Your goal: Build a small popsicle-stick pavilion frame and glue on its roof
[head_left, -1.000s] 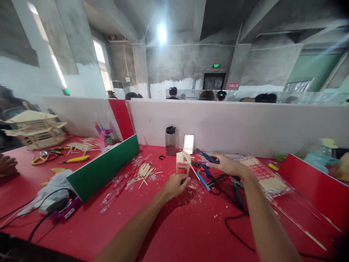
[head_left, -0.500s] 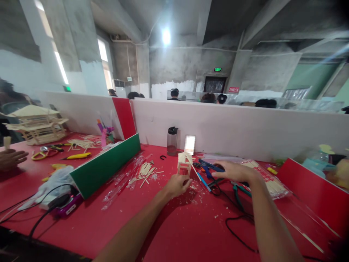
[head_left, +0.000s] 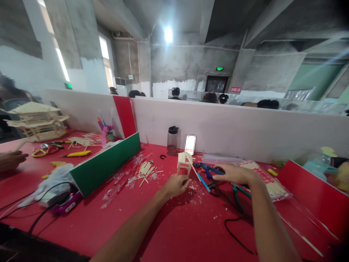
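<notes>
Right hand (head_left: pixel 231 173) lowered with blue tool (head_left: pixel 214 169) toward surface (head_left: pixel 201 233); grip unclear. Left hand (head_left: pixel 176 185) still holds model (head_left: pixel 184 158) by lower part, mid-surface. Tool use seemingly paused, model kept steady.

House model (head_left: pixel 184 163): before us on the worktop (head_left: pixel 196 233), at our left hand (head_left: pixel 176 185)
Bottle (head_left: pixel 172 142): behind the model, in front of the partition (head_left: pixel 234 127)
Loose sticks (head_left: pixel 145 171): left of the model, right of our low divider (head_left: pixel 107 165)
Hand tool (head_left: pixel 213 169): right of the model, by our right hand (head_left: pixel 233 173)
Bagged sticks (head_left: pixel 269 185): on our right, past that hand
Pagoda model (head_left: pixel 40 122): far left, beyond the divider
</notes>
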`<state>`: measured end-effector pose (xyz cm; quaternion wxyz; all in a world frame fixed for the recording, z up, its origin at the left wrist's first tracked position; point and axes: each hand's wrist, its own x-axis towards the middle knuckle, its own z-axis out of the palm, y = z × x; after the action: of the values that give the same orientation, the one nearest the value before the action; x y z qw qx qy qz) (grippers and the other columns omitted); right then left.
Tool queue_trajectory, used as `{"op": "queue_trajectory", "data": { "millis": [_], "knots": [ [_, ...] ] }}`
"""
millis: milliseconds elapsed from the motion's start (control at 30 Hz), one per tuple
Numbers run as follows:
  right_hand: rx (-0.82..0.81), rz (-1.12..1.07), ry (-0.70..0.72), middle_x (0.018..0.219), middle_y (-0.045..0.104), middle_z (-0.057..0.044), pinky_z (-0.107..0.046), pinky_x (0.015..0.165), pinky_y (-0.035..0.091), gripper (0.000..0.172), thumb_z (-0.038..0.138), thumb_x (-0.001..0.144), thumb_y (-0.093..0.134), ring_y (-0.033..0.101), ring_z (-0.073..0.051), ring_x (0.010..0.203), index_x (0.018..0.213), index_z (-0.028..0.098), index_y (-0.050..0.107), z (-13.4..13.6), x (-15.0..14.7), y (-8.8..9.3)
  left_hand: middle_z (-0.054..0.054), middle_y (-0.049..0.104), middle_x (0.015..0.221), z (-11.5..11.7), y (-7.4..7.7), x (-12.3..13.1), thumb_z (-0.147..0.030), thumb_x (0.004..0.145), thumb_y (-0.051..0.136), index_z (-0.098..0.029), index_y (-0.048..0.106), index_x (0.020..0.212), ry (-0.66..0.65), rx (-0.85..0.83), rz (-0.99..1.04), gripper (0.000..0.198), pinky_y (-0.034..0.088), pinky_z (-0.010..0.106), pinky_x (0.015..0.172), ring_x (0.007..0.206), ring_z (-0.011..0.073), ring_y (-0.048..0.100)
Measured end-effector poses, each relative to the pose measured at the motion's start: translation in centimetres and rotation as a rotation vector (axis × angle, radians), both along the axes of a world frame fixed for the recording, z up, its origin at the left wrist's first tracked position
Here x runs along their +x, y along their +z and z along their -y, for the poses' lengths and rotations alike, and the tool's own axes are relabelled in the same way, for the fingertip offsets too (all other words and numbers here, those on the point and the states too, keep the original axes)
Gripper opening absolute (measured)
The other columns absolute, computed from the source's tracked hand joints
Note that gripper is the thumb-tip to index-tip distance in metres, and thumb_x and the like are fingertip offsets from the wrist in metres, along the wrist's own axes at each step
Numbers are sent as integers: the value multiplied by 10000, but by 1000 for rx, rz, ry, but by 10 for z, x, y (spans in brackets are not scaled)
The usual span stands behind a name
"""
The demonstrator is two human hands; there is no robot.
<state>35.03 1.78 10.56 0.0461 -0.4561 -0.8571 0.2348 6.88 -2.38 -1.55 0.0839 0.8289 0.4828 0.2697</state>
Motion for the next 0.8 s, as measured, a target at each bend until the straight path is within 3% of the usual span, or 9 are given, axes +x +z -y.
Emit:
{"op": "queue_trajectory", "data": {
  "millis": [367, 800],
  "knots": [
    [23, 23, -10, 1179, 705, -69, -419, 1012, 436, 573, 651, 778, 614, 636, -323, 1075, 1197, 264, 676, -6, 5, -3, 70, 661, 684, -4, -5, 0, -411, 976, 391, -180, 692, 804, -5, 20, -11, 416, 310, 273, 597, 594, 160, 558],
    [3, 9, -17, 1141, 716, -69, -409, 939, 476, 480, 594, 783, 625, 653, -315, 1020, 1123, 263, 700, 0, 2, -1, 62, 661, 686, -1, -2, 1, -396, 982, 381, -180, 698, 824, -14, 13, -15, 415, 298, 265, 586, 596, 153, 552]
  ]
}}
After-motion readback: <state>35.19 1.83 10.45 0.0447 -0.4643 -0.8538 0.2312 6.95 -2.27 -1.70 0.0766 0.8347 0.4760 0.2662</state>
